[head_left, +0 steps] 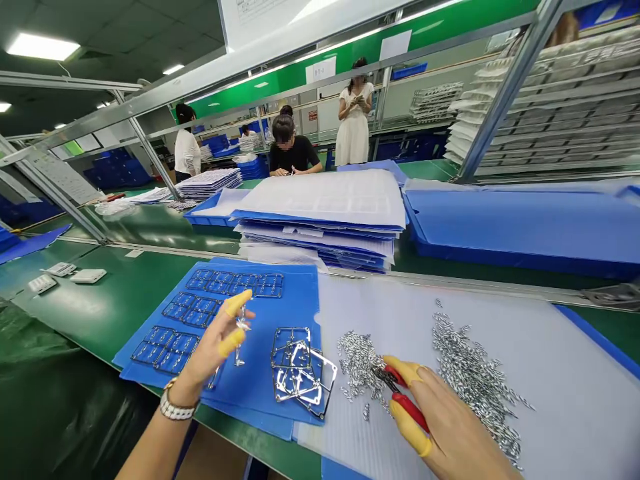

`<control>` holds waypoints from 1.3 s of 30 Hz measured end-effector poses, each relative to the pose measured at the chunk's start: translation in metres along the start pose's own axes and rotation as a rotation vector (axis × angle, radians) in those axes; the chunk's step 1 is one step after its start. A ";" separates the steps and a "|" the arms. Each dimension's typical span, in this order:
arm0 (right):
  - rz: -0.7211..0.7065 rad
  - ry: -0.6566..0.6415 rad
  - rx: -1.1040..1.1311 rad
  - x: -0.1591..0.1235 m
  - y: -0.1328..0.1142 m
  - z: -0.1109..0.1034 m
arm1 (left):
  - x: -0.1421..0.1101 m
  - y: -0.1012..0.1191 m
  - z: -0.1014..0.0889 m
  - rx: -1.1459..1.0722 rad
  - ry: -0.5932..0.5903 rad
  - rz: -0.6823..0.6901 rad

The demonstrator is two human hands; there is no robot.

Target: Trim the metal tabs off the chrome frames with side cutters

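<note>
My left hand [213,343], with yellow finger cots on thumb and forefinger, pinches a small branched piece of shiny metal [241,355] above a blue sheet [255,388]. My right hand [440,417], also in yellow finger cots, grips red-handled nippers [411,408]. Their dark jaws are over a heap of small silvery metal parts [357,357]. Between the hands lies a loose stack of shiny rectangular metal frames [304,373]. Flat frames with small parts inside, such as the one nearest the wrist [176,350], lie in rows on the blue sheet, partly hidden by my left hand.
A second heap of silvery parts [473,377] lies on the translucent sheet [565,407] at right. Behind stand layered blue and white sheets [320,200] and a blue tray [530,227]. White blocks [89,275] sit at left. Several people are across the bench, under metal rails.
</note>
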State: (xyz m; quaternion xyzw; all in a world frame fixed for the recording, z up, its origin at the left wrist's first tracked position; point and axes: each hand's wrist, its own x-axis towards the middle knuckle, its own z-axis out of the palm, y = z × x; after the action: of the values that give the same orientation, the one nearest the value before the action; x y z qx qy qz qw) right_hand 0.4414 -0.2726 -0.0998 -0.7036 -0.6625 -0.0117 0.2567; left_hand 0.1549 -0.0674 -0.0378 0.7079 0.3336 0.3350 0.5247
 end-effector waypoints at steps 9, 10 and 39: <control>-0.074 0.201 -0.225 0.026 -0.031 -0.020 | 0.040 0.016 0.156 -1.263 -0.293 -0.413; -0.060 0.198 -0.247 0.028 -0.034 -0.023 | 0.040 0.014 0.166 -1.283 -0.314 -0.434; -0.032 0.044 -0.517 0.048 -0.063 -0.029 | 0.034 -0.004 0.179 -1.141 -0.285 -0.491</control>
State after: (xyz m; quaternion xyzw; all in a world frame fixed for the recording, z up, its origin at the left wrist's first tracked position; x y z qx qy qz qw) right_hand 0.3977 -0.2401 -0.0360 -0.7347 -0.6430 -0.2000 0.0824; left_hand 0.3202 -0.1313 -0.0779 0.2579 0.1820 0.2325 0.9200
